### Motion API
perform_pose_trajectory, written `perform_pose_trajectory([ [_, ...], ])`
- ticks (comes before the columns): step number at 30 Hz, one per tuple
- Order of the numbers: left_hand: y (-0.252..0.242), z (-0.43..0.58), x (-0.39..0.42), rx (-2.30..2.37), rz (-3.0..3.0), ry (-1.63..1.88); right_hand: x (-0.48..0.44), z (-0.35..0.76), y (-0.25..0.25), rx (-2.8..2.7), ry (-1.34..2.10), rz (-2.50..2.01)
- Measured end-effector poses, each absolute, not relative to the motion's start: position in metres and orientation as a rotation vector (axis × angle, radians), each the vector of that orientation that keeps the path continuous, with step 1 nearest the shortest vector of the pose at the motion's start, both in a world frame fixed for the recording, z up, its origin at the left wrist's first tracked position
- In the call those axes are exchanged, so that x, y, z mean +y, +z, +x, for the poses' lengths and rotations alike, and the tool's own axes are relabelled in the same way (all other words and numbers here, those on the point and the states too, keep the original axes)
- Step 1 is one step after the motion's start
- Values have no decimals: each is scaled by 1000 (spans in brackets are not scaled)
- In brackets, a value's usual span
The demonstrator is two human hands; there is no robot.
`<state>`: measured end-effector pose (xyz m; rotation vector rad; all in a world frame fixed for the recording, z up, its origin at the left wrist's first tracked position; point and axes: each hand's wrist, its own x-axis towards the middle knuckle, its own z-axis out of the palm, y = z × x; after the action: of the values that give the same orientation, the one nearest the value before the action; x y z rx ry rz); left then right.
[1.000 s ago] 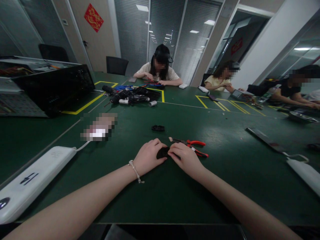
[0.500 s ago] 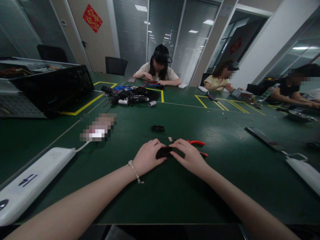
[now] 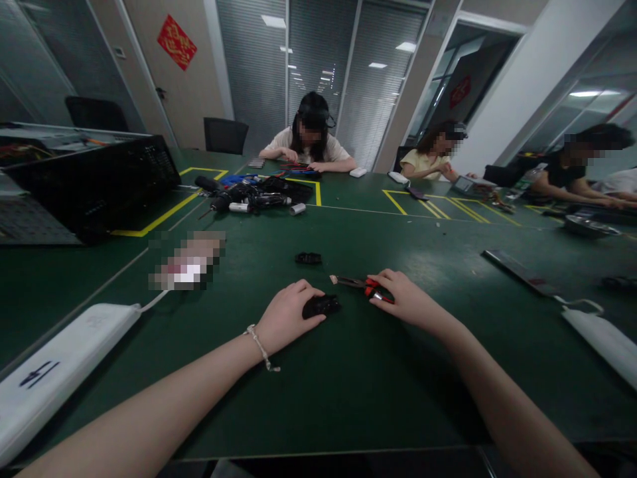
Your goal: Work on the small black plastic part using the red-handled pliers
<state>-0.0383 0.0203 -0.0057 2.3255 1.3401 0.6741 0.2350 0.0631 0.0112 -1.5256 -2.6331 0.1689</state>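
Bench (image 3: 279, 405): green work surface. Since half a second ago, our right hand (image 3: 408, 299) has come away from the black moulded part (image 3: 323, 305) and shifted outward to the long-nose pliers (image 3: 353, 283); our left hand (image 3: 288, 312) stays on the part. We judge this a change from two-handed handling to one hand holding and the other on the tool.
Computer case (image 3: 124, 182): open at its upper side, at the far left of the bench. We see reddish wires (image 3: 24, 158) inside; the remaining contents are unclear.
Metal dish (image 3: 590, 227): shallow, towards the right end. We cannot tell what it contains.
Left hand: gripping one end of the black moulded part between thumb and fingers.
Right hand: fingers and thumb closed about the red handles of the long-nose pliers. We cannot tell whether the tool is lifted.
Long-nose pliers: nose pointing left, just beyond the black moulded part.
Black moulded part: before us, near the middle of the bench, its right end exposed.
Second black piece (image 3: 308, 257): lying beyond the left hand, untouched.
Pale fragment (image 3: 333, 279): at the pliers' tip; whether it is pinched there, we cannot tell.
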Motion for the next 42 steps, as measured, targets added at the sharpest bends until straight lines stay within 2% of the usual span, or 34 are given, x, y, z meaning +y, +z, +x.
perform_pose_trajectory([
  [10, -4, -39, 20, 1345, 2281, 644, 63, 235, 4, -2487, -125, -1682],
  [18, -4, -38, 19, 1330, 2297, 664, 60, 217, 6, -2274, 86, -1493],
  [28, -7, -37, 20, 1334, 2389, 708, 47, 189, -3, -2512, -113, -1259],
  [42, -2, -36, 17, 1460, 2322, 676, 48, 194, -7, -2476, -137, -1367],
])
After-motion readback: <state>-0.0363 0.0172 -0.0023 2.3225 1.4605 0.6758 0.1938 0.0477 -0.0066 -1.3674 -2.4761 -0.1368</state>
